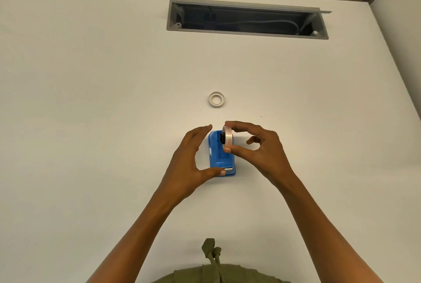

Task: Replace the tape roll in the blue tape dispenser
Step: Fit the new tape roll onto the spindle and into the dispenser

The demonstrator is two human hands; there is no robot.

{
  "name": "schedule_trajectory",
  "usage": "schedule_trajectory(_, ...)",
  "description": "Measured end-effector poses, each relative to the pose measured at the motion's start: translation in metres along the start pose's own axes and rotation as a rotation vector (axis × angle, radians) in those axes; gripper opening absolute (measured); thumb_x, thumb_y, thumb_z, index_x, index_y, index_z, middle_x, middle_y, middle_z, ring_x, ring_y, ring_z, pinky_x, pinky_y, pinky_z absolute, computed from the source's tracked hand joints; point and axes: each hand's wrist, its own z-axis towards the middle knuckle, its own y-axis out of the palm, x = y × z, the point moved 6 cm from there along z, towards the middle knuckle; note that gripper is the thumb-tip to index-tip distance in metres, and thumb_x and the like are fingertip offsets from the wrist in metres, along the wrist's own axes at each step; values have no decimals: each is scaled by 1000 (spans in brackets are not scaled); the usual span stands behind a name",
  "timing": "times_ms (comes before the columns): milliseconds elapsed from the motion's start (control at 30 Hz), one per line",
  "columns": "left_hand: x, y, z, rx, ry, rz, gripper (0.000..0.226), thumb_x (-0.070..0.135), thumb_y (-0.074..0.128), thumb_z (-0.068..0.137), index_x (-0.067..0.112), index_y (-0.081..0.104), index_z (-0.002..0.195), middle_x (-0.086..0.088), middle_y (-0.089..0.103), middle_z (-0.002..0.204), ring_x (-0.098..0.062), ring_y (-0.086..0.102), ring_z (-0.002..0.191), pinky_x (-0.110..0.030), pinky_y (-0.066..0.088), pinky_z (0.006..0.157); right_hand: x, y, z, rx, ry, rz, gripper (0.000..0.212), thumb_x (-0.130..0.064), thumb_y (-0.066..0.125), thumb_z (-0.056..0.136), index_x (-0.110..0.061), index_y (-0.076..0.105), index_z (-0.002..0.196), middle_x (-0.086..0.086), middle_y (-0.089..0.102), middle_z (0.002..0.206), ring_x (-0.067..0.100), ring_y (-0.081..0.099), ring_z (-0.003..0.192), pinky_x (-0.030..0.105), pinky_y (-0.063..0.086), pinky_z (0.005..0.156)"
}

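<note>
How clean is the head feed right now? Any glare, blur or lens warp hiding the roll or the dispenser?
Head view: lighting is soft and even, shadows faint; wide-angle warp bends the desk's far edge; the blue tape dispenser is sharp, with a small glint on its left side; the tape roll held in the right hand looks slightly soft; the left hand hides the dispenser's left edge.

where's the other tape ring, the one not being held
In the head view, the loose tape ring lies flat on the white table, centre, just beyond the blue tape dispenser and both hands, nearer than the open cable tray.
</note>
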Motion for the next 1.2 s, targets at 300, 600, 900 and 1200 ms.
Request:
schedule_trajectory(300, -11, 8, 4, -84, -43, 36, 95, 30, 82, 62, 28, 26, 139, 5, 27, 149, -16, 31, 133, -41, 35, 109, 12, 8, 6, -24, -4, -42, 48, -25, 78, 71, -29, 62, 116, -8, 64, 122, 10, 55, 113, 16, 44, 77)
schedule_trajectory(600, -19, 9, 4, -43, -23, 14, 89, 31, 81, 63, 34, 29, 136, 10, 39, 141, -4, 39, 118, -23, 34, 98, 18, 10, 9, -33, -25, -48, 48, -24, 78, 71, -29, 62, 116, -7, 64, 120, 10, 56, 110, 20, 48, 77)
schedule_trajectory(900, -22, 10, 5, -33, -18, 20, 89, 32, 81, 63, 36, 29, 136, 12, 41, 138, 2, 37, 112, -20, 33, 95, 22, 12, 12, -46, -32, -56, 47, -23, 77, 72, -27, 61, 117, -7, 62, 118, 12, 57, 108, 26, 52, 79)
schedule_trajectory(1200, -22, 10, 6, -39, -29, 25, 89, 32, 80, 64, 33, 29, 137, 7, 41, 141, 0, 37, 113, -22, 33, 96, 26, 15, 16, -53, -40, -64, 45, -25, 75, 75, -22, 61, 117, -3, 61, 121, 11, 55, 107, 15, 50, 75)
